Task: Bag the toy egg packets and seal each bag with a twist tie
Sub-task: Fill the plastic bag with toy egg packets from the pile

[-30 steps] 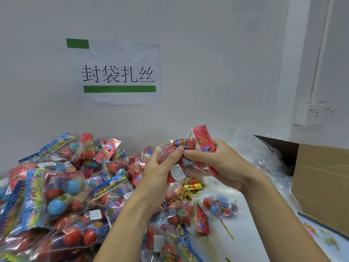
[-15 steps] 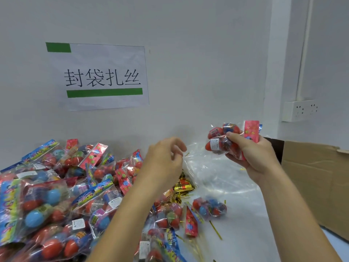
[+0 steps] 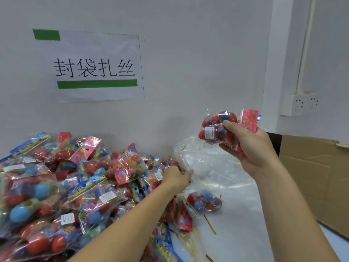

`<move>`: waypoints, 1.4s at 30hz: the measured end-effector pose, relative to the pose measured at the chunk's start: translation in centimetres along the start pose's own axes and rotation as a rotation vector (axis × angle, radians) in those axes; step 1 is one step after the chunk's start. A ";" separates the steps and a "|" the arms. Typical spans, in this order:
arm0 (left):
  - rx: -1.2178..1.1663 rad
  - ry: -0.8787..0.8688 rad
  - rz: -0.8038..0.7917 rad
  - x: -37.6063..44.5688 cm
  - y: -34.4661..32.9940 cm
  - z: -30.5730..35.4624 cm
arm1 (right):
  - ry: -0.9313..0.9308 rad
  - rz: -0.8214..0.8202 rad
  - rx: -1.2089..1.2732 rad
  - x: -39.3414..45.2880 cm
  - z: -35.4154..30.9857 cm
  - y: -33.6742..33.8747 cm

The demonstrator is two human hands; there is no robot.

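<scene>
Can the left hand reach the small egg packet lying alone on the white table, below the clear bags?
Probably yes: the left hand is just above and left of that lone packet, and nothing lies between them.

The left hand [image 3: 174,177] is motion-blurred, and its fingertips are lost among the clear bags [image 3: 211,167] and a gold bundle just beyond them, so its grip cannot be told. The right hand [image 3: 249,148] covers the near side of its packet [image 3: 217,129]. Left of the left hand, the packet heap [image 3: 56,186] runs off the frame's edges.
</scene>
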State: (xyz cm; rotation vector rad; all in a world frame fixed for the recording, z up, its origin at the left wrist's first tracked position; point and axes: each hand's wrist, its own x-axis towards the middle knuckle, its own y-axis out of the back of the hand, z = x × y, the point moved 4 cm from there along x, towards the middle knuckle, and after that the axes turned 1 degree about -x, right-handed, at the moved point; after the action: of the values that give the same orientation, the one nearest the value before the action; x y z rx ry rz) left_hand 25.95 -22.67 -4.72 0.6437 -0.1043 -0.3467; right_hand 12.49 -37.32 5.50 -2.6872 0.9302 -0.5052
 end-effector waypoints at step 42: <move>-0.446 -0.250 0.325 0.7 1.2 5.0 | 0.028 -0.068 0.165 -0.9 -1.2 -0.9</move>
State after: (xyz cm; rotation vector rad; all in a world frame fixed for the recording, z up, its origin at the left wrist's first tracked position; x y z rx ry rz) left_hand 25.93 -24.84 0.04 0.1342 -0.3553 -0.1261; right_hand 11.86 -36.24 6.63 -2.5757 0.7706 -0.6080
